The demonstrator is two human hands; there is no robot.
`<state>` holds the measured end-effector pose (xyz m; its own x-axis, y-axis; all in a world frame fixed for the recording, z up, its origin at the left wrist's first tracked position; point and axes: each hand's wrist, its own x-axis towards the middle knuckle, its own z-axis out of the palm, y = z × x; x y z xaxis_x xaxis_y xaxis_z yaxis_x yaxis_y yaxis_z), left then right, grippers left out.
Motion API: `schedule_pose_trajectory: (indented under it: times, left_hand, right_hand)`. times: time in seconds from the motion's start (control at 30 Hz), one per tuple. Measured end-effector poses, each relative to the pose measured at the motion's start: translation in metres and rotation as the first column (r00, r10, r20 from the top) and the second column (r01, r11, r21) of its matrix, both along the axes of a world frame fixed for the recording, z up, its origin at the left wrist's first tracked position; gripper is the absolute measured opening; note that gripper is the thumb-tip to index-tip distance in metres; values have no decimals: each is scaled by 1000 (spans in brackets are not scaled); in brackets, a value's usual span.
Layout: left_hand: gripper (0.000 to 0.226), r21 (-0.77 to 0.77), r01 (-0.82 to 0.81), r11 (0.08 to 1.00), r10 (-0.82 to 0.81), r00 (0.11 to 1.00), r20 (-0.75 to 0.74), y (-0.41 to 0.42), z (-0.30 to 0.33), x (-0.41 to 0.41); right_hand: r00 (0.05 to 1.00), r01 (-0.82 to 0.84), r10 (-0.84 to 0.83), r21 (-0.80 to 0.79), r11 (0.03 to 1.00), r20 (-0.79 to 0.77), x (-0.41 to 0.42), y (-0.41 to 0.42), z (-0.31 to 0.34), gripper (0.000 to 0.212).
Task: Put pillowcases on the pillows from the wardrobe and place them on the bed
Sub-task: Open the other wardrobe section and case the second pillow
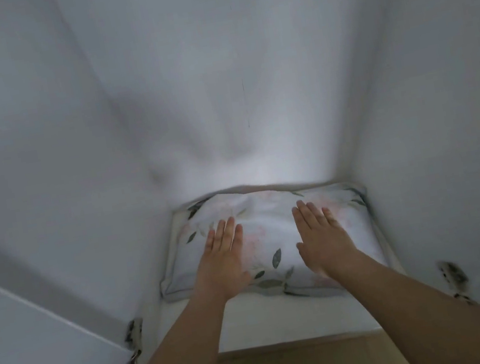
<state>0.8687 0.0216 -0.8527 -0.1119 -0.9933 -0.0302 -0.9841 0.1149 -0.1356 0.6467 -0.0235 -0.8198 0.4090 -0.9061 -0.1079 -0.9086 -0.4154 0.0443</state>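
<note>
2 bare forearms come in from the bottom edge and reach into the wardrobe point(34, 136), whose white walls rise on both sides. On the left, a door hinge point(133, 333) sits on the cabinet edge by the open door. The left hand point(224, 254) lies flat, fingers straight, on the left half of the pillow point(267, 231). That pillow, in leaf-and-flower print fabric, rests on the wardrobe floor against the back wall. The right hand point(321, 238) lies flat too, fingers straight and together, on the right half; neither hand grips anything. A 2nd hinge point(452, 273) shows at the far right. This looks like the fetching step: next, both hands would need to slide to the pillow's ends, curl under and lift it out.
</note>
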Motion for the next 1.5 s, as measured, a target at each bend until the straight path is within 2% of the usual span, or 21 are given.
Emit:
schedule_pose_trajectory:
  times: [0.13,0.23,0.57,0.7,0.93,1.13,1.3,1.5]
  left_hand:
    - [101,57,-7,998,6,1000,9,-8,-75,10]
    - [101,86,4,996,-4,1000,4,-11,-109,13]
    - [102,48,68,997,-70,996,49,-38,-157,25]
    - [108,156,83,984,-100,989,105,-52,-190,27]
    - [134,347,-44,937,-14,986,164,-94,-242,27]
    - [112,356,28,934,-94,981,170,-115,-291,24]
    - [101,360,98,928,-146,983,109,-128,-301,37]
    - [81,375,76,924,-92,996,23,-134,-298,34]
  right_hand:
    - [1000,9,-9,48,999,-8,4,-5,-80,73]
    - [1000,9,-7,77,997,-21,5,-6,-121,74]
    - [999,-27,30,73,997,-42,15,-27,-178,76]
    - [1000,25,-24,112,993,-7,22,-40,-216,84]
    - [987,109,-98,80,991,-130,26,-88,-279,111]
    - [998,21,-29,155,988,53,12,-103,-337,140]
    - [994,-56,43,129,990,100,8,-120,-354,138]
    - [990,-81,67,112,990,127,7,-121,-353,129]
